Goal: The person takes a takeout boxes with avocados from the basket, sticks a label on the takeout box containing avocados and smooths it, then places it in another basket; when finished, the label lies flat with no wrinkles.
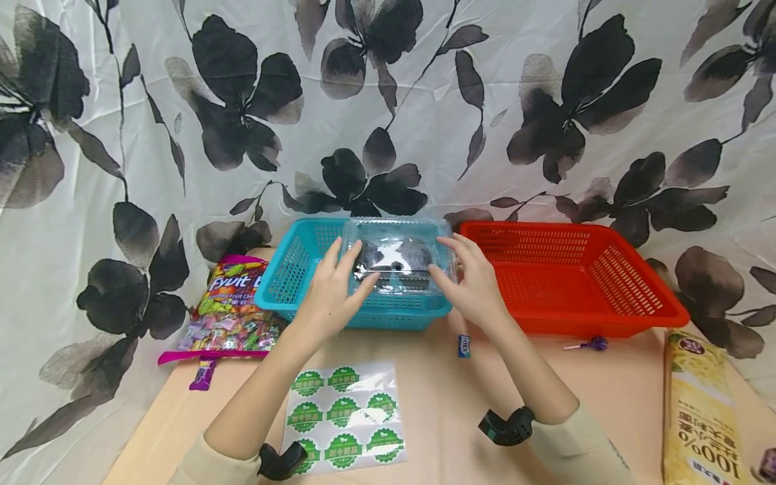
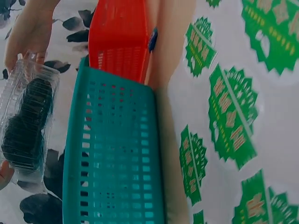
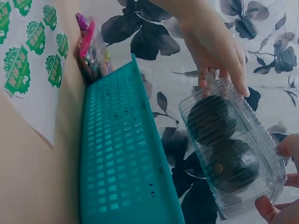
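Observation:
Between both hands is a clear plastic clamshell box [image 1: 412, 229], raised over the teal basket [image 1: 275, 286]. My left hand [image 1: 327, 296] grips its left end, and my right hand [image 1: 475, 286] holds its right end with thumb and fingers. Two dark, round fruits that look like avocados [image 3: 232, 165] show through the plastic in the right wrist view. The box's lid is closed over them. In the left wrist view the box [image 2: 30, 126] stands apart from the basket's wall, held up in the air.
A red basket [image 1: 564, 289] stands right of the teal one. On the table lie a sheet of green stickers [image 1: 342, 412], a candy bag [image 1: 233, 316], a purple candy [image 1: 203, 374], a blue candy [image 1: 463, 346], a lollipop [image 1: 597, 343] and a yellow pasta bag [image 1: 700, 411].

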